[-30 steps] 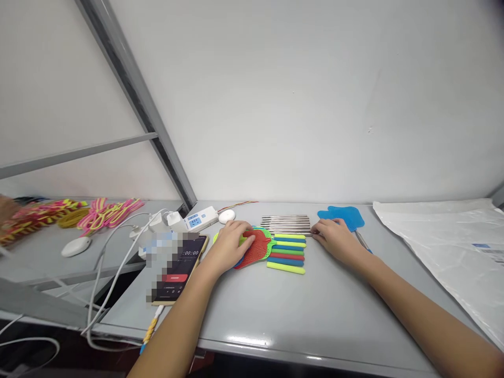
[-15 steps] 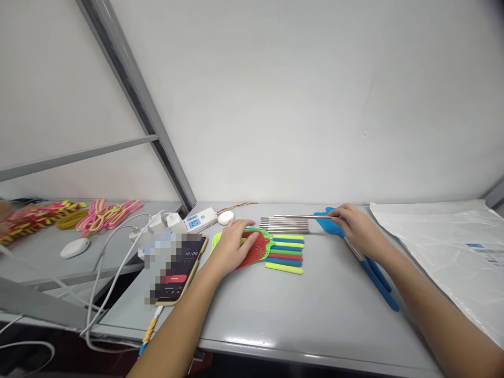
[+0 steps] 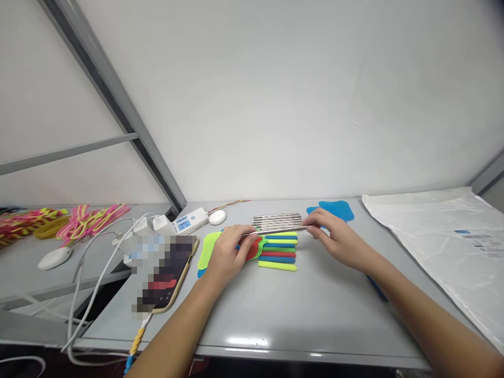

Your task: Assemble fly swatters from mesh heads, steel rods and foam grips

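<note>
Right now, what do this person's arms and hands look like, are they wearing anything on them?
Both arms are bare from the bottom edge of the picture to the fingertips: no sleeves, gloves or watch show. The left hand and right hand carry no visible rings or markings. Fingernails look short and unpainted, though they are small in this view.

Swatter heads (image 3: 252, 248): red & lime-green mesh; handles (image 3: 279, 250) striped lime, blue, green, red. Metal rods (image 3: 276, 221) silver, blue swatter (image 3: 333, 209) solid, table (image 3: 299, 310) grey. Cords (image 3: 79, 219) pink/yellow striped.
</note>
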`<control>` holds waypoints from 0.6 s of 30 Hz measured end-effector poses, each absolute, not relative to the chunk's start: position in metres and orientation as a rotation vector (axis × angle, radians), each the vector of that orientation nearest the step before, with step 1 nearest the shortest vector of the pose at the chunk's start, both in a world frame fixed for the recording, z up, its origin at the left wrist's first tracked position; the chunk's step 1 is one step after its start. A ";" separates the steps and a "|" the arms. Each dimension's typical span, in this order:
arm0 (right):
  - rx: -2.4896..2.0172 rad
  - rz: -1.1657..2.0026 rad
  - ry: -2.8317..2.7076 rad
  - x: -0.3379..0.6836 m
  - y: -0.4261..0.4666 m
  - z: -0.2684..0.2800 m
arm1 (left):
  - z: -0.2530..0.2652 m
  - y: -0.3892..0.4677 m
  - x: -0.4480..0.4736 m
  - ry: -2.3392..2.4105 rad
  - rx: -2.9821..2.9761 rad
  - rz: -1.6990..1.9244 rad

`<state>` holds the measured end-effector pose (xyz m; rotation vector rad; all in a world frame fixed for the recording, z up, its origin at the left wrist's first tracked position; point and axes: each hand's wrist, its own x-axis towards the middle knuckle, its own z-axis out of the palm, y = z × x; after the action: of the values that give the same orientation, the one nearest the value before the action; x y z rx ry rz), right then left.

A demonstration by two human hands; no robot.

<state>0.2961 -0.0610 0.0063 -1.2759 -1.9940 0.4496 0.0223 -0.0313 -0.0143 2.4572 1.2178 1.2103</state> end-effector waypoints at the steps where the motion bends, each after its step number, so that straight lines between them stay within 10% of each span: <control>1: -1.266 0.472 -2.010 0.294 -0.062 0.006 | -0.014 -0.030 0.020 1.215 2.456 1.217; 18: -1.016 0.799 -1.865 0.244 -0.084 -0.004 | -0.013 -0.041 0.026 1.007 2.523 0.818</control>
<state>0.2437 -0.0836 -0.0041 -1.0160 -1.8653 0.7995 0.0258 -0.0412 -0.0132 2.5229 1.0066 0.8183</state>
